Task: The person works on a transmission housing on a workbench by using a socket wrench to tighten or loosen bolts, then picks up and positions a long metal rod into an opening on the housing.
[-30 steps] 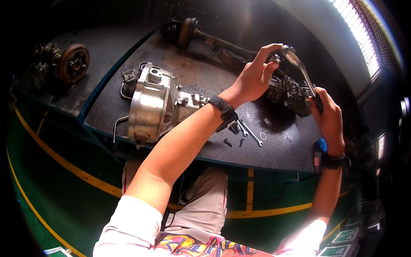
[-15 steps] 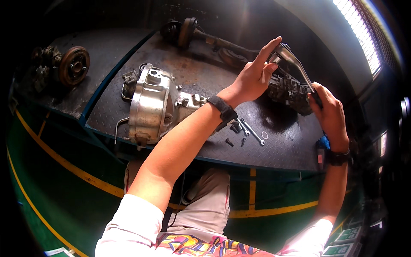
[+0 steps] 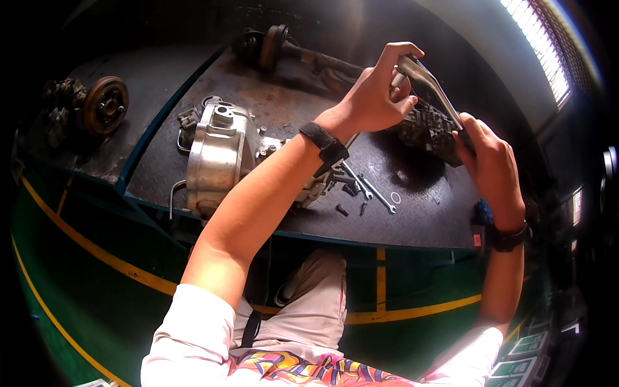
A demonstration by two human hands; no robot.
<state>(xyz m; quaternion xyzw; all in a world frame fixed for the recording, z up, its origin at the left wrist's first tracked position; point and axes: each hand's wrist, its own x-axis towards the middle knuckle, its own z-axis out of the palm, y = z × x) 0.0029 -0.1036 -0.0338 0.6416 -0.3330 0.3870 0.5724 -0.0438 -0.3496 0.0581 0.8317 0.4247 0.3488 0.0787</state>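
A metal ratchet wrench [image 3: 433, 89] is held up over the right part of the bench, slanting down to the right. My left hand [image 3: 379, 97] is wrapped round its head end, with the index finger over the top and part of a metal piece under the head between the fingers. My right hand [image 3: 491, 158] grips the dark handle at the lower end. Below my left hand a thin metal rod shows beside the wrist strap; whether it joins the wrench is hidden. A silver gearbox housing [image 3: 216, 155] stands on the bench, partly covered by my left forearm.
On the dark metal bench [image 3: 412, 226] lie two combination wrenches [image 3: 380, 197], several bolts [image 3: 342, 209] and a ring [image 3: 395, 198]. A dark gear assembly [image 3: 429, 135] sits behind them. An axle [image 3: 322, 59] lies at the back; a rusty brake drum [image 3: 106, 105] stands far left.
My left hand has shifted left and its fingers have curled round the wrench head. The wrench and my right hand have moved slightly left and up. The view has shifted a little.
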